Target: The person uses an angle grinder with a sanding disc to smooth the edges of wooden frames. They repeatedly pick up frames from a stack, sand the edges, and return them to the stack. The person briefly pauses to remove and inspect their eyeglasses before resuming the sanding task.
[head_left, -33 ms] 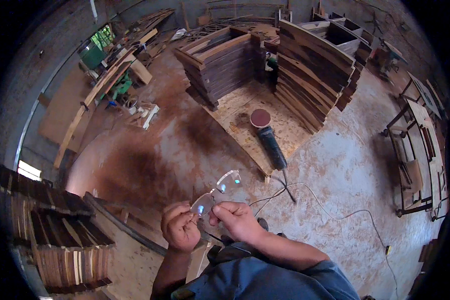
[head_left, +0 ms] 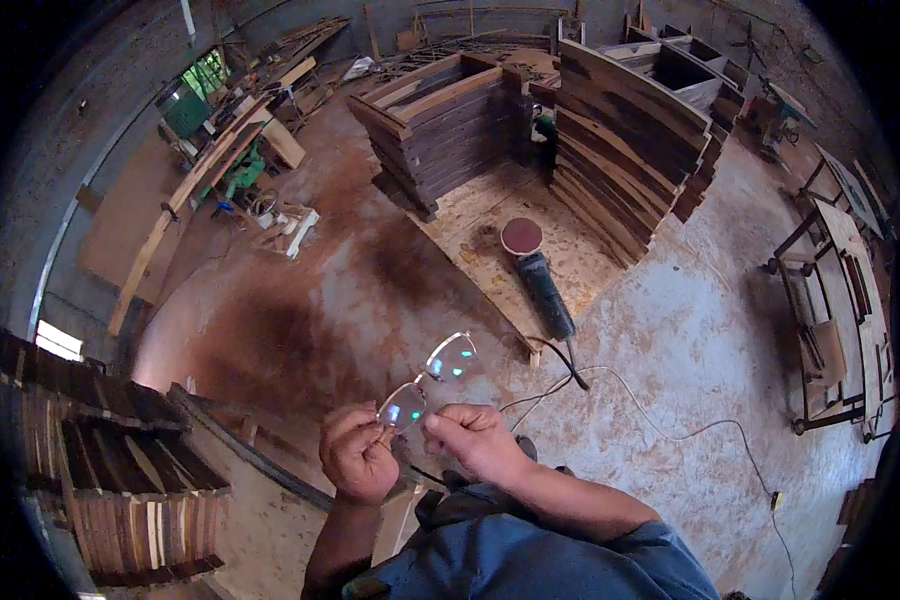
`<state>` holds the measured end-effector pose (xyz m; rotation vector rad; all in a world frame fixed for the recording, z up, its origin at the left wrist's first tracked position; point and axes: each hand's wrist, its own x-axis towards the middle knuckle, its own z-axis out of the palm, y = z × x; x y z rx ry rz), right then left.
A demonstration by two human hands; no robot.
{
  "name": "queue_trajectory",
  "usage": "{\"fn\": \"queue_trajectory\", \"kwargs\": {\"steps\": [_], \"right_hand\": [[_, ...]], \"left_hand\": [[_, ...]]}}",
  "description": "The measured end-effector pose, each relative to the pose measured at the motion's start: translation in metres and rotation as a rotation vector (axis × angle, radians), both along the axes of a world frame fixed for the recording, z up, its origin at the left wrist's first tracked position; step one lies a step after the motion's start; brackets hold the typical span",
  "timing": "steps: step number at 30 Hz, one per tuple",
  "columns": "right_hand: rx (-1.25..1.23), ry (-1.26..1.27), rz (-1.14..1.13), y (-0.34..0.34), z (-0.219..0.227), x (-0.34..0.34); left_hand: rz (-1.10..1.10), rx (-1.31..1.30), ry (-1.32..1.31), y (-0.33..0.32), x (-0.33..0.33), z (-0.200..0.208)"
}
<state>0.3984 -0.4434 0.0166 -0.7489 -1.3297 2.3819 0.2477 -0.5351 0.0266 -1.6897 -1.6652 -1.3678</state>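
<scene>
- Eyeglasses (head_left: 434,372), thin-rimmed with clear lenses, are up in the air before the person's body, over the floor (head_left: 270,330) and short of the near corner of the chipboard-topped desk (head_left: 498,283).
- Left hand (head_left: 358,455): I see it gripping the lower-left end of the frame, fingers curled in around it.
- Right hand (head_left: 475,440): thumb and fingers are drawn together just beside the nearer lens. From my remote view I cannot tell whether they pinch part of the frame.
- Progress: I judge the handling to be under way. The glasses are in hand, held at a slant with the farther lens up and to the right; they are neither set down nor worn. Reflections cover parts of both lenses, so I cannot tell how clean they are.
- Disc sander (head_left: 543,290) lies untouched by the desk's near corner, its reddish sanding disc (head_left: 521,236) facing up and toward the middle.
- Wood stacks (head_left: 460,150) rise along the desk's far-left and right edges.
</scene>
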Motion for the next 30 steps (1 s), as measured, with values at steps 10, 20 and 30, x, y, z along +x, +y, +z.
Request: {"fn": "queue_trajectory", "kwargs": {"steps": [10, 20, 30], "right_hand": [[-0.509, 0.400, -0.139, -0.006, 0.000, -0.028], [-0.399, 0.306, 0.042, -0.011, -0.019, -0.021], [-0.085, -0.112, 0.332, 0.007, -0.038, 0.015]], "left_hand": [[-0.017, 0.004, 0.022, -0.001, 0.009, -0.007], [-0.078, -0.025, -0.007, 0.001, 0.012, -0.006], [-0.059, 0.083, -0.313, 0.001, -0.011, 0.009]]}}
